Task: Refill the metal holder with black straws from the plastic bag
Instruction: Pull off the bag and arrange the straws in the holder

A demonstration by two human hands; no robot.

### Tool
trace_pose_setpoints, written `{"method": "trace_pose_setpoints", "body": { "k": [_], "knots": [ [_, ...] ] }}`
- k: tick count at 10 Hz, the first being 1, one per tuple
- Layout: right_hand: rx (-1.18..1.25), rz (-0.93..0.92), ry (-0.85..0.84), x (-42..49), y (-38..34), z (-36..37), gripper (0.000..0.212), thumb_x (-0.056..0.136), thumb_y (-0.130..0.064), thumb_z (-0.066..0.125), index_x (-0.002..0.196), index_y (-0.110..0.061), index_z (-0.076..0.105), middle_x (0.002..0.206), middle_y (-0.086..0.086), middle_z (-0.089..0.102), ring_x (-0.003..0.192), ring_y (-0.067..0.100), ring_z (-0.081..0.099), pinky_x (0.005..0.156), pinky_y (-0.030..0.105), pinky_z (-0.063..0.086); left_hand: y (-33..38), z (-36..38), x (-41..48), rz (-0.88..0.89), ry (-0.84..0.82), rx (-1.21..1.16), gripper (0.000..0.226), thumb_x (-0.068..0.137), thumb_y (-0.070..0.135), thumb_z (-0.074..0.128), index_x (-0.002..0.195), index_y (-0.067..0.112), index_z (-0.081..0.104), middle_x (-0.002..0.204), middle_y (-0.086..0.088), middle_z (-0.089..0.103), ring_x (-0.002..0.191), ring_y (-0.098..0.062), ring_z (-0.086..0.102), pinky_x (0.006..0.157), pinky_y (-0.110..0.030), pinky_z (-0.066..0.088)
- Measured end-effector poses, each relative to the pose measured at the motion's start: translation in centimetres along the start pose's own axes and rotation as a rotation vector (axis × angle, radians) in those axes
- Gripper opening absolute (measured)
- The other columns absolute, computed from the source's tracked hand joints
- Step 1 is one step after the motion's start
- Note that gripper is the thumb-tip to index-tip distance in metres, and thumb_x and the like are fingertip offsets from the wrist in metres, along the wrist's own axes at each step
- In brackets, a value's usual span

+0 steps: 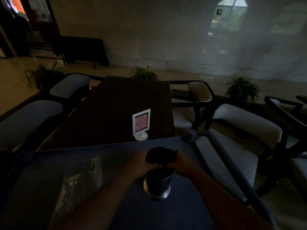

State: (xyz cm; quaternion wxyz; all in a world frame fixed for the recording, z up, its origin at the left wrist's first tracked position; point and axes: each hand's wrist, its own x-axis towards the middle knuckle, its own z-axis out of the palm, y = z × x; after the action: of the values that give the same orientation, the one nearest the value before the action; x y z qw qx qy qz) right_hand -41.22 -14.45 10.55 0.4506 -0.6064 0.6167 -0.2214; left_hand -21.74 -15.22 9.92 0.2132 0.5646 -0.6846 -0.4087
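Observation:
A round metal holder (157, 184) stands upright on the blue table (116, 151), near its right side. Directly above its mouth is a thick bundle of black straws (160, 155), seen end-on. My left hand (141, 163) grips the bundle from the left and my right hand (180, 164) grips it from the right. The lower ends of the straws reach down to the holder's rim; how far they go in is hidden. A clear crinkled plastic bag (79, 181) lies flat on the table to the left of my arms.
A white sign stand (141, 123) sits on a dark table (124, 100) just beyond the blue one. Padded chairs (245, 120) flank both tables. Potted plants (241, 89) stand on the floor further back. The room is dim.

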Motion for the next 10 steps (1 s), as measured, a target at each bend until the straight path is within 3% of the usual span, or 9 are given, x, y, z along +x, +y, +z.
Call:
{"method": "trace_pose_setpoints", "body": {
  "k": [1,2,3,4,5,6,7,9,10],
  "knots": [
    [0.009,0.017,-0.008,0.5,0.0,-0.7,0.072,0.073,-0.029,0.083,0.134,-0.011,0.049,0.128,0.007,0.061,0.117,0.021,0.059,0.093,0.025,0.049,0.7,0.3,0.8,-0.020,-0.005,-0.018,0.049,0.077,0.023,0.079,0.122,0.015,0.062,0.112,0.004,0.067,0.105,-0.014,0.063,0.081,-0.013,0.046],
    [-0.031,0.024,-0.015,0.9,0.4,-1.3,0.063,0.081,-0.015,0.076,0.136,-0.004,0.046,0.134,0.015,0.057,0.121,0.025,0.056,0.075,0.005,0.044,1.3,0.9,1.6,-0.056,-0.035,-0.038,0.027,0.078,0.017,0.077,0.098,0.031,0.065,0.093,0.018,0.063,0.090,-0.003,0.062,0.063,-0.007,0.045],
    [-0.062,-0.017,-0.044,0.9,0.7,-1.5,0.054,0.091,-0.001,0.062,0.139,0.004,0.040,0.142,0.023,0.048,0.128,0.027,0.048,0.076,-0.004,0.039,1.4,1.5,2.0,-0.101,-0.032,-0.048,0.029,0.077,0.019,0.077,0.085,0.040,0.060,0.089,0.017,0.064,0.086,0.002,0.062,0.065,-0.011,0.045],
    [-0.027,0.006,-0.035,1.6,1.0,-1.9,0.064,0.086,-0.009,0.071,0.140,-0.002,0.038,0.139,0.017,0.051,0.127,0.025,0.051,0.069,-0.001,0.043,2.0,1.7,2.5,-0.137,0.004,-0.009,0.027,0.078,0.025,0.077,0.100,0.033,0.064,0.095,0.015,0.063,0.088,-0.003,0.061,0.066,-0.013,0.043],
    [-0.035,0.003,-0.042,1.7,0.5,-2.7,0.063,0.085,-0.007,0.071,0.139,-0.003,0.040,0.140,0.016,0.052,0.128,0.029,0.051,0.069,-0.002,0.041,2.8,1.8,3.3,-0.176,0.007,-0.039,0.046,0.076,0.020,0.080,0.118,0.025,0.062,0.106,0.010,0.063,0.097,-0.009,0.061,0.070,-0.014,0.044],
    [-0.031,-0.039,-0.063,1.4,0.7,-3.4,0.079,0.076,-0.009,0.080,0.143,-0.010,0.038,0.142,0.010,0.049,0.131,0.025,0.047,0.090,0.011,0.045,2.3,1.6,2.6,-0.250,-0.093,-0.196,0.067,0.074,0.016,0.082,0.133,0.020,0.051,0.127,0.005,0.057,0.119,-0.019,0.056,0.094,-0.028,0.048],
    [0.070,0.007,-0.038,-0.1,1.3,-3.8,0.097,0.073,-0.015,0.084,0.150,-0.013,0.026,0.150,0.009,0.038,0.133,0.018,0.040,0.102,0.029,0.046,1.3,0.9,0.6,-0.263,-0.123,-0.425,0.083,0.067,0.023,0.087,0.137,0.032,0.044,0.128,0.009,0.056,0.119,-0.016,0.052,0.098,-0.046,0.047],
    [0.101,-0.141,0.213,-4.9,2.1,-2.9,0.096,0.072,-0.033,0.084,0.148,-0.023,0.028,0.142,-0.010,0.035,0.129,0.002,0.032,0.097,0.017,0.032,-1.5,-3.0,-3.8,-0.167,-0.131,-0.528,0.102,0.057,0.035,0.090,0.143,0.033,0.035,0.136,0.005,0.055,0.107,-0.008,0.067,0.075,-0.023,0.056],
    [0.150,-0.279,0.377,-7.3,0.7,-1.1,0.070,0.072,-0.046,0.079,0.133,-0.034,0.045,0.135,-0.017,0.049,0.125,-0.002,0.045,0.096,0.018,0.036,-2.8,-5.4,-6.3,-0.106,-0.050,-0.545,0.088,0.051,0.047,0.089,0.129,0.032,0.051,0.123,0.005,0.066,0.101,-0.006,0.070,0.074,-0.025,0.057]
  ]
}}
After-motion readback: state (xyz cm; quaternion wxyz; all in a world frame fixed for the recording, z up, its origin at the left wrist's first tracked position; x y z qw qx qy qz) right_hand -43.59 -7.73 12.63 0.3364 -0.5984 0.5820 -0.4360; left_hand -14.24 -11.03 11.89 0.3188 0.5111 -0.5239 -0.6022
